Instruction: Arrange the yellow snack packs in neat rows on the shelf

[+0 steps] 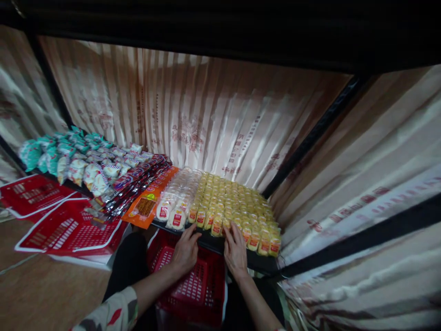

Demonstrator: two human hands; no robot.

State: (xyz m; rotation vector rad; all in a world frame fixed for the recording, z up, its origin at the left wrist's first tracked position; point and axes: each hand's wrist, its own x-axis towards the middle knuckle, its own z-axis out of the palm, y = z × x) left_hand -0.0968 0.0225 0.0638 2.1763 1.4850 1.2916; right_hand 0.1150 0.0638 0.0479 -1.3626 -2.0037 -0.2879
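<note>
Rows of small yellow-wrapped snack packs (237, 202) with red labels cover the right part of the black shelf. My right hand (236, 250) lies at their front row, fingers stretched out and touching the packs. At the shelf's front edge is my left hand (186, 250), its thumb and index finger apart, just below the front yellow packs. It appears to hold nothing. Left of the yellow packs sit clear-wrapped round white snacks (177, 219) with red labels. An orange snack bag (148, 204) lies flat beside those.
Dark shiny packets (138, 177), white snack bags (93, 172) and teal bags (51, 156) fill the shelf's left. A red basket (193, 280) stands below my hands, with more red baskets (76, 225) to the left. Printed curtains (206, 119) and a black post (310, 138) bound the shelf.
</note>
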